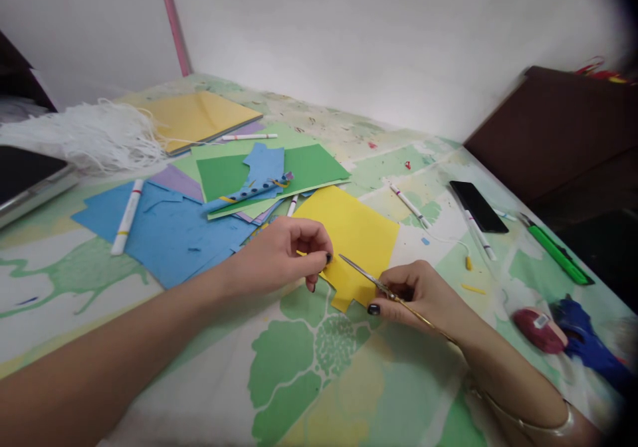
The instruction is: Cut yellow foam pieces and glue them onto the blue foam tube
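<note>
A bright yellow paper sheet [361, 224] with a notched lower edge lies between my hands. My left hand [292, 254] is at the sheet's left edge, its thumb and fingers curled together; whatever they pinch is too small to make out. Gold-handled scissors [365, 274] are in my right hand [419, 294], held by the middle near the pivot, their tips pointing up and left over the yellow sheet. The blades look closed together. Behind my left hand, a cut blue paper piece [266, 165] with a dotted strip rests on a green sheet [316, 165].
Blue sheets [184, 241] with a marker [127, 218] lie at left, near white stringy material [94, 135] and a yellow pad [199, 118]. To the right are a phone [478, 206], a green cutter [558, 253], a pink eraser-like item [539, 329] and a blue tool [588, 341].
</note>
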`<action>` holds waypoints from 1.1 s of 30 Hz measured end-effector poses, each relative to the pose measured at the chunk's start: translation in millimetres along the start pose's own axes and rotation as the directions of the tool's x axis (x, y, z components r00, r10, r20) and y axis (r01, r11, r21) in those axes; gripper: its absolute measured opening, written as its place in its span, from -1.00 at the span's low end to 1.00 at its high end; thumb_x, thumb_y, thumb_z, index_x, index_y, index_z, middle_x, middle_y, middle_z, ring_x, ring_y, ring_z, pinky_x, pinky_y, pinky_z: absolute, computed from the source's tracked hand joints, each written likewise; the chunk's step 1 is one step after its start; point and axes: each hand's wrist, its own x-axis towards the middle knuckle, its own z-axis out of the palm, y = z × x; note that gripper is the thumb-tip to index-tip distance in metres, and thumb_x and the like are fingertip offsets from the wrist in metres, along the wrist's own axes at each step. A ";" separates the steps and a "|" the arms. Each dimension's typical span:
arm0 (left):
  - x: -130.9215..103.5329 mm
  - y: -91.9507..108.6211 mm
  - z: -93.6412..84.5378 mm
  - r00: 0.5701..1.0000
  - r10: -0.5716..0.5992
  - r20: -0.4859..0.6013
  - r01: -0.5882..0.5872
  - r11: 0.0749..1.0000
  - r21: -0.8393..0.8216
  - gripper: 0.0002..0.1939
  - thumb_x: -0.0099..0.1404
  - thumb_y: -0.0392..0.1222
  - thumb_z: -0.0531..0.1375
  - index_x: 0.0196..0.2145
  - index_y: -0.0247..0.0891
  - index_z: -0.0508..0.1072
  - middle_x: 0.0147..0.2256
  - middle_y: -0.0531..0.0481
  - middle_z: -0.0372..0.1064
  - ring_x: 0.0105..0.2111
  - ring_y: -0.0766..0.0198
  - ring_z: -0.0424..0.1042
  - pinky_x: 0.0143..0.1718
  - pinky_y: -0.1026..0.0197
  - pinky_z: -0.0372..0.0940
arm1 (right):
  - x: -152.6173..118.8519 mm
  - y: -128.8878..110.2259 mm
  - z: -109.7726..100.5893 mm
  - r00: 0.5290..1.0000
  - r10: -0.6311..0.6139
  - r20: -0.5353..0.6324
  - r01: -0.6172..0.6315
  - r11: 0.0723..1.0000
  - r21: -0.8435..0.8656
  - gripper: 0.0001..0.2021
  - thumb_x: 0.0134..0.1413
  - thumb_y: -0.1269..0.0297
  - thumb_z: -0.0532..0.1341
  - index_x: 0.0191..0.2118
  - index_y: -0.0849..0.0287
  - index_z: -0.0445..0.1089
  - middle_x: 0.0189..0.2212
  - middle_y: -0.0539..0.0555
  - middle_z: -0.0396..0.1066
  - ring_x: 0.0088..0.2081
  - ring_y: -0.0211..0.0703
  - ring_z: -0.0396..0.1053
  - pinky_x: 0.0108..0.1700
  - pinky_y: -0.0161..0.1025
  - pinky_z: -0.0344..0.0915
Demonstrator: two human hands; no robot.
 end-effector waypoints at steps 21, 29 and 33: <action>-1.4 -1.1 -1.7 0.973 -0.129 0.189 0.106 0.986 0.126 -0.92 0.05 -0.40 0.12 -0.47 -0.26 0.36 -0.59 0.11 0.35 -0.58 0.36 0.39 -0.57 0.36 0.24 | -4.2 -4.2 -18.5 0.962 0.097 0.254 -0.093 0.995 -0.031 -0.67 -0.12 0.12 0.32 -0.57 0.27 0.26 -0.67 -0.13 -0.03 -0.59 -0.40 -0.12 -0.59 -0.35 -0.21; -1.1 -5.2 -2.2 0.955 -0.160 0.251 0.107 0.972 0.210 -0.93 0.10 -0.37 0.09 -0.48 -0.25 0.33 -0.58 0.12 0.29 -0.58 0.36 0.36 -0.58 0.36 0.23 | -4.6 -6.5 -13.7 0.952 0.112 0.284 -0.085 0.991 -0.105 -0.67 -0.06 0.12 0.27 -0.60 0.25 0.23 -0.67 -0.12 -0.03 -0.59 -0.40 -0.14 -0.59 -0.33 -0.21; -2.1 -3.0 -1.9 0.962 -0.158 0.222 0.117 0.975 0.186 -0.93 0.09 -0.37 0.10 -0.48 -0.26 0.33 -0.58 0.13 0.28 -0.58 0.37 0.34 -0.59 0.36 0.22 | -3.9 -7.0 -10.2 0.949 0.097 0.299 -0.065 0.991 -0.116 -0.64 -0.04 0.10 0.25 -0.62 0.24 0.20 -0.67 -0.12 -0.06 -0.58 -0.39 -0.16 -0.59 -0.33 -0.22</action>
